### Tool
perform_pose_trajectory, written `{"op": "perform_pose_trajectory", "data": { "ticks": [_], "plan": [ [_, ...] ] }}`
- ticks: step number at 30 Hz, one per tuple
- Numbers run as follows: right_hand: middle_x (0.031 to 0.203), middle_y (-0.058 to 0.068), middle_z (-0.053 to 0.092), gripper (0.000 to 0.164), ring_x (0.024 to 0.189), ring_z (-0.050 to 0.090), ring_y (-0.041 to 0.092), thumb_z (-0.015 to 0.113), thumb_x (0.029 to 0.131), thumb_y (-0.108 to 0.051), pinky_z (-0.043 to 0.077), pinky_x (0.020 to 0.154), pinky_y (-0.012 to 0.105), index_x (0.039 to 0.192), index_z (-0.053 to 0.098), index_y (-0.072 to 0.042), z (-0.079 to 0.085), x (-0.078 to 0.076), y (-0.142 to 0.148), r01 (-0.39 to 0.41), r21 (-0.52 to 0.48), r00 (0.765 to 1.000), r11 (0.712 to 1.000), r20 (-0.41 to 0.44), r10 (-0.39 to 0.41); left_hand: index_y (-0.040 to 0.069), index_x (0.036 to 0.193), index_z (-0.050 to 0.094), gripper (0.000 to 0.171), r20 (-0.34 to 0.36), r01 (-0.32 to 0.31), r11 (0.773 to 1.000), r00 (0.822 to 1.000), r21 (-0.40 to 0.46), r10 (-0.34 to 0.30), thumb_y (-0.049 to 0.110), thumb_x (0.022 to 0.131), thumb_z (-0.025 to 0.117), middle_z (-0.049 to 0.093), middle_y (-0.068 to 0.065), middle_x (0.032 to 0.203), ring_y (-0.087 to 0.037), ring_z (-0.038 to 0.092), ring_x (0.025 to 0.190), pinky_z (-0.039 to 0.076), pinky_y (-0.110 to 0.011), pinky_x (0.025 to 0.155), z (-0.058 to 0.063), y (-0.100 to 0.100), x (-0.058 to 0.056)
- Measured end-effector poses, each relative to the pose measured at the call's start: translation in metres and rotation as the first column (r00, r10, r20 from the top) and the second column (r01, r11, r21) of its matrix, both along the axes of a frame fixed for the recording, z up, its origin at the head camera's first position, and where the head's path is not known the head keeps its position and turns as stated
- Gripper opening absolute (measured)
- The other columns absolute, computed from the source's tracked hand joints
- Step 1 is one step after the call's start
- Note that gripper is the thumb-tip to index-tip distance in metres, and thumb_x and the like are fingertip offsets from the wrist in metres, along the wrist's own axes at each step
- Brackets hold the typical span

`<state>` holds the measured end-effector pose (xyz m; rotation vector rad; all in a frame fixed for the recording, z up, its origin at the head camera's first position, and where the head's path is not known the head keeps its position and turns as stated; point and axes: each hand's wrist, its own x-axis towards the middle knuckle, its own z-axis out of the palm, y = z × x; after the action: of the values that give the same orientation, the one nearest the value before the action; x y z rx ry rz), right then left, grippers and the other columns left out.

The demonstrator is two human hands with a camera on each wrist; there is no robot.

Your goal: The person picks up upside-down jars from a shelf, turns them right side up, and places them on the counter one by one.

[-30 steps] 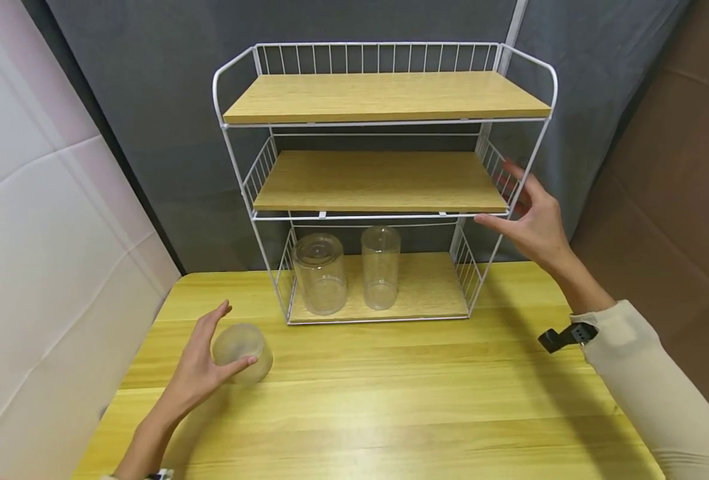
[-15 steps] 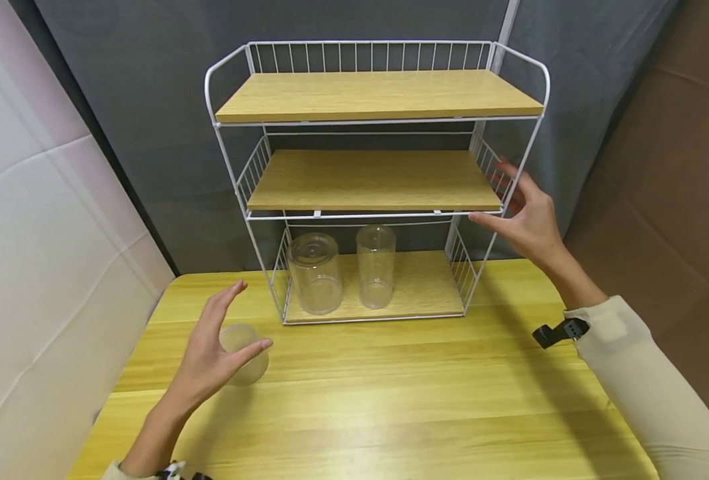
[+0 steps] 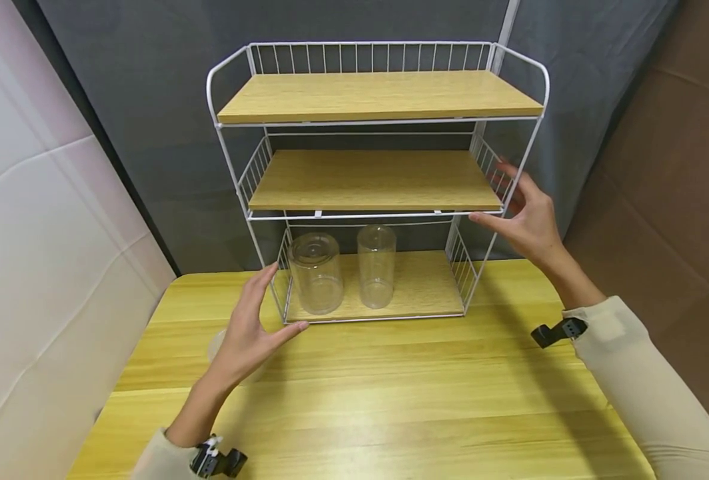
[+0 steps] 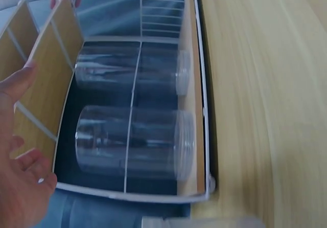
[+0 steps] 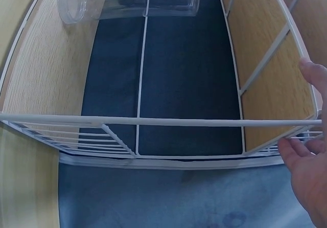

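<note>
The tabletop [image 3: 354,393] under my hands looks smooth, so the white rack [image 3: 378,93], beyond my left hand [image 3: 249,337] and to the left of my right hand [image 3: 531,217], could skid or tip if I pull too hard on one side. My right hand grips it beside the middle shelf [image 3: 375,180], thumb in front, fingers round the side; my left hand is spread and holds nothing, and I cannot tell whether it touches the rack. Just beyond that left hand, the wide jar [image 3: 316,277] stands on the bottom shelf [image 3: 429,280], the slim jar [image 3: 376,267] to its right; a jolt could knock them together or topple the slim one. Mostly hidden by my left hand, a clear container [image 3: 215,344] could be bumped, since I hardly see it.
</note>
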<state>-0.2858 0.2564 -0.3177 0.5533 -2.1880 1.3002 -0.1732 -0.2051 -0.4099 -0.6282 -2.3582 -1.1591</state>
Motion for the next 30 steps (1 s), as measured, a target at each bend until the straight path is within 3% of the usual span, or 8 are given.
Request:
{"op": "perform_pose_trajectory", "data": {
  "ticks": [10, 22, 30],
  "plan": [
    [0.145, 0.026, 0.061, 0.092, 0.129, 0.065, 0.024, 0.093, 0.073, 0.007, 0.052, 0.102, 0.016, 0.154, 0.051, -0.002, 0.001, -0.001, 0.0, -0.005, -0.013, 1.0, 1.0, -0.011, 0.004, 0.002, 0.164, 0.032, 0.111, 0.06, 0.028, 0.999, 0.998, 0.033, -0.03, 0.011, 0.075, 0.097, 0.035, -0.02, 0.167, -0.04, 0.033, 0.154, 0.028, -0.065, 0.125, 0.01, 0.035, -0.022],
    [0.153, 0.018, 0.057, 0.089, 0.131, 0.063, 0.034, 0.092, 0.074, 0.007, 0.052, 0.101, 0.014, 0.153, 0.052, -0.003, 0.0, -0.001, -0.001, -0.001, 0.006, 1.0, 1.0, -0.009, 0.001, 0.006, 0.166, 0.03, 0.113, 0.089, 0.053, 0.997, 0.994, 0.05, -0.058, 0.019, 0.077, 0.097, 0.038, -0.02, 0.166, -0.039, 0.037, 0.153, 0.03, -0.06, 0.126, 0.017, 0.074, -0.048],
    [0.151, 0.02, 0.057, 0.091, 0.13, 0.062, 0.033, 0.092, 0.074, 0.008, 0.052, 0.101, 0.015, 0.155, 0.051, -0.004, -0.001, 0.0, -0.003, -0.008, -0.008, 1.0, 1.0, -0.008, 0.008, 0.003, 0.166, 0.029, 0.112, 0.115, 0.059, 0.996, 0.991, 0.06, -0.066, 0.021, 0.078, 0.096, 0.039, -0.02, 0.166, -0.039, 0.038, 0.152, 0.031, -0.058, 0.126, 0.021, 0.096, -0.065]
  ]
}}
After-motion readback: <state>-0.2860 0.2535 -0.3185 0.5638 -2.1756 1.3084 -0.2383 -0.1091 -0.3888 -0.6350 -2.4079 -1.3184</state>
